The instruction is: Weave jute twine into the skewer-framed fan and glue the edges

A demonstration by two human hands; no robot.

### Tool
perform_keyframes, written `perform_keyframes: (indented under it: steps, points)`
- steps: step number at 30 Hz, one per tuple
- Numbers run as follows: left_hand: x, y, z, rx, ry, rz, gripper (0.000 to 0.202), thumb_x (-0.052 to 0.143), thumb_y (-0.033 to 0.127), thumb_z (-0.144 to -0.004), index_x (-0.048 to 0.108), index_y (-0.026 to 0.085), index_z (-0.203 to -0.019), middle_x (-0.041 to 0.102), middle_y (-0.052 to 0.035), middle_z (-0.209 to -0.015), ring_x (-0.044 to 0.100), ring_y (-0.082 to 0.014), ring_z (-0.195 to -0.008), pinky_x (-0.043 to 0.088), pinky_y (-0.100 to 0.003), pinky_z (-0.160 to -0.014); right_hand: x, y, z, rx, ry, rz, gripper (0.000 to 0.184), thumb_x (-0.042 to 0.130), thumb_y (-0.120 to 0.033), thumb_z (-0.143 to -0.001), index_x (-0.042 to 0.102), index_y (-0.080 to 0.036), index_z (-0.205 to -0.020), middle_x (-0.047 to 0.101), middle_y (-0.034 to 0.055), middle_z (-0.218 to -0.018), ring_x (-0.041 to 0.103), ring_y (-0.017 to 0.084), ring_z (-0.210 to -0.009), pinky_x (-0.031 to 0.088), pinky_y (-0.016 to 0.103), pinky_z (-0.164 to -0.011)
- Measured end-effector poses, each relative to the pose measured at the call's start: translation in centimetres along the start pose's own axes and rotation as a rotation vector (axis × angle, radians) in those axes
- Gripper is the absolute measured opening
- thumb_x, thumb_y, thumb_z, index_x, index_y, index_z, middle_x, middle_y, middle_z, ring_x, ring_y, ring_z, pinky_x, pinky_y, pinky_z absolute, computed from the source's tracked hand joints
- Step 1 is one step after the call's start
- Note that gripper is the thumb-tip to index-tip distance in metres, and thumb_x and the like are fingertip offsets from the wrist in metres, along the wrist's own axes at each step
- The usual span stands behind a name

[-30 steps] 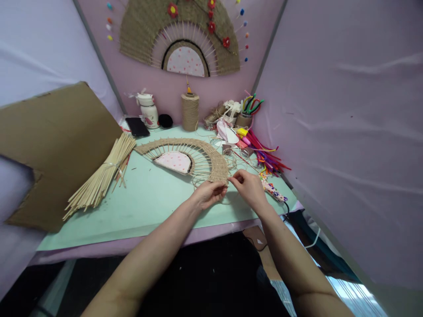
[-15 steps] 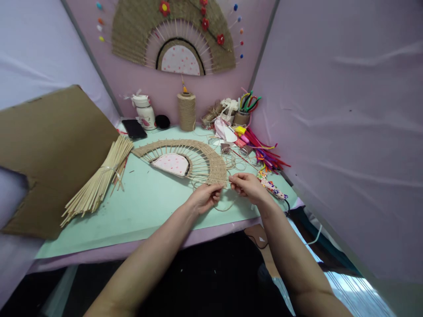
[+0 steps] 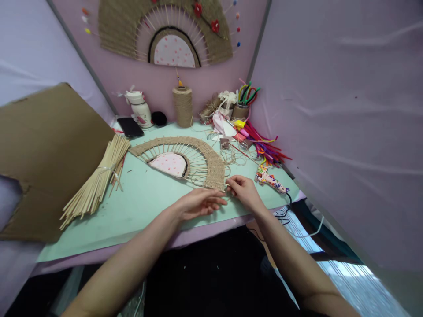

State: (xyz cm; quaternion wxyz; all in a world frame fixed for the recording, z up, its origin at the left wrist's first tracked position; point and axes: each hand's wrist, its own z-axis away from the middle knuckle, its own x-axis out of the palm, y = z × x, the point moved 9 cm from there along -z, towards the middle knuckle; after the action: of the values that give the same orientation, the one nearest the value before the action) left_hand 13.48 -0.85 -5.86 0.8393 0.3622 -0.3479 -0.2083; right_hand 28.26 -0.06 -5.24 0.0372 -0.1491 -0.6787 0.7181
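A half-round woven fan (image 3: 216, 169) lies on the table, with twine worked across thin sticks and a pink-spotted white half-circle (image 3: 169, 164) at its centre. My right hand (image 3: 242, 189) pinches the fan's right edge at a stick end; twine in those fingers is too small to make out. Just below the fan's near right corner, my left hand (image 3: 202, 203) has its fingers stretched out and apart, holding nothing. Loose twine (image 3: 233, 155) curls behind the fan's right side.
A bundle of sticks (image 3: 95, 180) and a cardboard sheet (image 3: 49, 149) are at left. Behind stand a phone (image 3: 130, 127), white bottle (image 3: 140, 110) and twine spool (image 3: 183, 108). Pipe cleaners (image 3: 267, 145) and a patterned glue gun (image 3: 271, 180) lie right. A finished fan (image 3: 122, 31) hangs behind.
My left hand has let go of the fan's near edge and its fingers have straightened. My right hand stays at the right edge. The view has shifted slightly.
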Motion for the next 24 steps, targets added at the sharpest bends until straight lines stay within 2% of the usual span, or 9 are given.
perform_keyframes:
  steps: [1, 2, 4, 6, 8, 12, 17, 21, 24]
  points:
    - [0.0, 0.6, 0.8, 0.018, -0.045, -0.23, 0.025, 0.068, 0.034, -0.084, 0.073, 0.013, -0.095, 0.073, -0.0113, -0.088, 0.06, -0.0109, -0.062, 0.042, -0.019, -0.052, 0.0, 0.1, 0.0, 0.006, -0.002, 0.0, 0.041, 0.067, -0.059, -0.072, 0.064, -0.018, -0.071, 0.061, -0.0001, -0.056, 0.041, 0.009, -0.043, 0.03, 0.023, -0.042]
    - [-0.2, 1.7, 1.5, 0.098, -0.053, -0.478, 0.025, 0.069, 0.037, -0.083, 0.074, 0.015, -0.095, 0.073, -0.01, -0.086, 0.06, -0.0128, -0.064, 0.044, -0.021, -0.054, 0.1, 0.3, -0.1, 0.012, -0.003, 0.0, 0.04, 0.067, -0.058, -0.072, 0.064, -0.018, -0.07, 0.062, 0.0002, -0.056, 0.041, 0.009, -0.043, 0.03, 0.023, -0.041]
    - [-0.7, 5.4, 2.9, 0.426, 0.091, -0.903, 0.023, 0.073, 0.033, -0.078, 0.074, 0.019, -0.096, 0.072, -0.0083, -0.087, 0.063, -0.0185, -0.076, 0.049, -0.027, -0.068, 0.1, 0.5, -0.1, 0.027, -0.006, -0.001, 0.038, 0.068, -0.056, -0.072, 0.064, -0.018, -0.069, 0.062, 0.0003, -0.056, 0.041, 0.009, -0.043, 0.03, 0.022, -0.041]
    - [-0.2, 7.9, 3.9, 0.746, 0.217, -1.203, 0.03, 0.074, 0.024, -0.075, 0.072, 0.022, -0.104, 0.07, -0.0103, -0.104, 0.062, -0.0258, -0.1, 0.047, -0.037, -0.089, 0.2, 0.6, -0.2, 0.04, -0.009, -0.006, 0.037, 0.069, -0.055, -0.071, 0.064, -0.018, -0.069, 0.062, -0.0001, -0.056, 0.041, 0.009, -0.043, 0.03, 0.022, -0.041]
    - [0.7, 8.1, 3.4, 0.902, 0.208, -1.386, 0.033, 0.069, 0.018, -0.077, 0.069, 0.022, -0.11, 0.065, -0.013, -0.122, 0.055, -0.03, -0.117, 0.039, -0.045, -0.102, 0.3, 0.7, -0.3, 0.05, -0.01, -0.015, 0.037, 0.069, -0.055, -0.071, 0.064, -0.018, -0.07, 0.062, -0.0006, -0.056, 0.041, 0.009, -0.043, 0.03, 0.022, -0.041]
    - [0.7, 7.0, 0.7, 0.93, 0.154, -1.474, 0.018, 0.056, 0.021, -0.089, 0.07, 0.021, -0.1, 0.068, -0.0144, -0.113, 0.059, -0.0281, -0.111, 0.04, -0.044, -0.1, 0.4, 0.7, -0.3, 0.069, -0.027, -0.054, 0.038, 0.069, -0.056, -0.071, 0.063, -0.018, -0.071, 0.062, -0.001, -0.058, 0.041, 0.008, -0.043, 0.029, 0.022, -0.041]
    - [-0.1, 6.9, -0.3, 0.882, 0.052, -1.384, 0.022, 0.054, 0.028, -0.092, 0.072, 0.025, -0.105, 0.07, -0.0134, -0.109, 0.06, -0.0252, -0.105, 0.042, -0.041, -0.099, 0.2, 0.2, -0.6, 0.043, -0.03, -0.045, 0.038, 0.067, -0.056, -0.074, 0.062, -0.019, -0.071, 0.06, -0.002, -0.057, 0.041, 0.008, -0.044, 0.031, 0.022, -0.043]
    - [-0.2, 6.8, -0.1, 0.924, 0.012, -1.423, 0.029, 0.05, 0.028, -0.094, 0.071, 0.028, -0.114, 0.07, -0.0126, -0.112, 0.058, -0.0252, -0.109, 0.039, -0.043, -0.103, -0.4, -1.0, -0.6, -0.097, 0.024, 0.099, 0.031, 0.063, -0.051, -0.079, 0.062, -0.02, -0.073, 0.06, -0.0014, -0.061, 0.05, 0.012, -0.053, 0.039, 0.025, -0.052]
    - [-0.3, 6.7, 0.0, 0.95, 0.015, -1.415, 0.028, 0.051, 0.027, -0.093, 0.072, 0.028, -0.112, 0.069, -0.0122, -0.113, 0.058, -0.0252, -0.109, 0.04, -0.043, -0.102, -1.0, -2.2, -0.5, -0.224, 0.107, 0.195, 0.026, 0.065, -0.045, -0.079, 0.058, -0.022, -0.085, 0.061, -0.0029, -0.064, 0.055, 0.014, -0.06, 0.041, 0.026, -0.06]
